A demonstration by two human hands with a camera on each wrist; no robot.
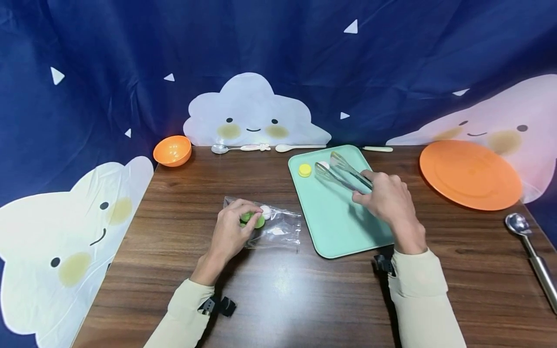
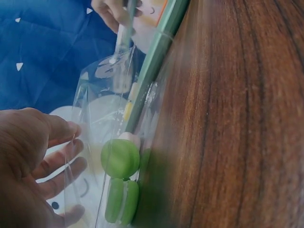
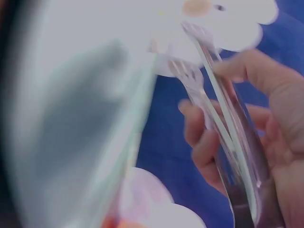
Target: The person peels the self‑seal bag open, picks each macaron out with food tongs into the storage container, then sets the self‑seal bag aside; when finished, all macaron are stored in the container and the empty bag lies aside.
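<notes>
- Right wrist view is badly blurred; I can make out only the tongs (image 3: 223, 118) and the fingers (image 3: 199, 128) curled round them. The tray edge is a pale smear at 9 o'clock.
- Left wrist view: the bag's film glares, so its outline is hard to trace. Two green macarons (image 2: 119, 159) are clear inside; a pale one behind them is mostly hidden.
- A white piece on the tray sits partly behind the tong tips; I cannot tell whether it is touched.
- Right hand (image 1: 385, 195) grips the metal tongs (image 1: 341, 173), arms spread, tips pointing to 11 o'clock over the mint tray (image 1: 339, 227).
- Left hand (image 1: 230, 232) pinches the clear plastic bag (image 1: 278, 227) at its mouth, fingers curled on the film, at 9 o'clock of the tray.
- Yellow macaron (image 1: 304, 169) lies on the tray, just at 9 o'clock of the tong tips.
</notes>
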